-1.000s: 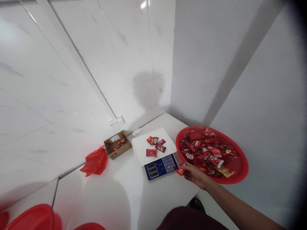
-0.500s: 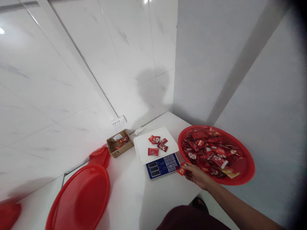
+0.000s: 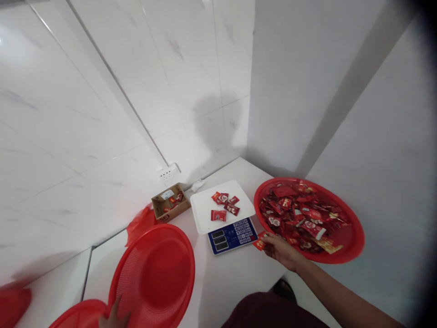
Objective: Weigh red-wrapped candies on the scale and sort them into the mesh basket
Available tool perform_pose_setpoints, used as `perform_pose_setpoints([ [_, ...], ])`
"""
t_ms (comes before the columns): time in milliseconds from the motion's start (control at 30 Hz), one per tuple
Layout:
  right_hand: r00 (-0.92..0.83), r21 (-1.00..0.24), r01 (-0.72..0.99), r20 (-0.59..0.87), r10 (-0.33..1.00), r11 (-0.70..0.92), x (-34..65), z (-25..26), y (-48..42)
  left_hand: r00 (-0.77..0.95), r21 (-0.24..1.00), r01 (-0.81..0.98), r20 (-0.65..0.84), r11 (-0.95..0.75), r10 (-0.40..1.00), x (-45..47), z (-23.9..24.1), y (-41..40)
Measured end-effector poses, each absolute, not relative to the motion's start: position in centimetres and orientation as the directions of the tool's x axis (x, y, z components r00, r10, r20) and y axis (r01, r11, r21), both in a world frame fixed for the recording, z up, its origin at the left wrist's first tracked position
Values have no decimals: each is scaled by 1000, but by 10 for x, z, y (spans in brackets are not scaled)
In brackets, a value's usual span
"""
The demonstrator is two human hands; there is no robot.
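Note:
My right hand (image 3: 278,249) pinches a small red snack packet (image 3: 259,243) with yellow print, just off the near right corner of a digital weighing scale (image 3: 227,240). Several red and maroon packets (image 3: 231,208) lie on the scale's white tray (image 3: 201,214). Beside that hand stands a round red basin (image 3: 358,241) heaped with similar packets. At the bottom left, my left hand (image 3: 115,316) grips the rim of a red perforated plastic basket (image 3: 164,269), fingers reaching over its inside; the rest of the hand is cut off by the frame.
An open cardboard box (image 3: 170,209) with a few packets stands near the wall socket (image 3: 169,172). Next to it is a red plastic bag (image 3: 140,223). Another red container (image 3: 82,314) shows left of the basket. Walls border the white table (image 3: 235,278) behind and right.
My left hand has come into view at the basket's rim. The perforated basket has moved right, and another red container shows beside it. My right hand stays nearly still with its packet.

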State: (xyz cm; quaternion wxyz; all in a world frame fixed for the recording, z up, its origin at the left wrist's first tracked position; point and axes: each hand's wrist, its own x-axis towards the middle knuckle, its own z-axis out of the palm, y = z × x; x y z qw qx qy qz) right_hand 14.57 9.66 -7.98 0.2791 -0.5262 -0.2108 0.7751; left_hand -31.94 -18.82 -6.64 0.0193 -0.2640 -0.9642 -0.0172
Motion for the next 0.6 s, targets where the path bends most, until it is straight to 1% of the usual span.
perform_pose_setpoints([
  [67,-282,-630,-211,-692,664,-747,146,-78,99,-872,-3,482,96,876,480,-304,-63,-166],
  [100,-278,-640,-212,-685,673,-739,147,-76,100,-846,-10,520,131,854,517,-295,-61,-153],
  [167,-263,-664,-221,-665,699,-714,148,-72,105,-713,5,688,194,726,674,-272,-58,-118],
  [233,-231,-686,-247,-644,729,-684,149,-67,109,-543,55,837,192,544,817,-243,-55,-76],
  [267,-210,-694,-261,-638,741,-671,149,-65,111,-473,91,881,162,464,866,-227,-54,-53],
  [333,-183,-701,-276,-633,752,-657,149,-60,112,-291,192,940,21,281,957,-193,-53,-6],
  [400,-178,-709,-275,-627,758,-650,149,-57,111,-83,311,944,-111,114,990,-161,-54,38],
  [500,-164,-723,-269,-617,770,-637,150,-56,103,83,374,927,-142,-25,986,-128,-59,88],
  [600,-141,-722,-273,-624,769,-636,152,-57,90,162,414,906,-142,-90,977,-116,-67,117],
])
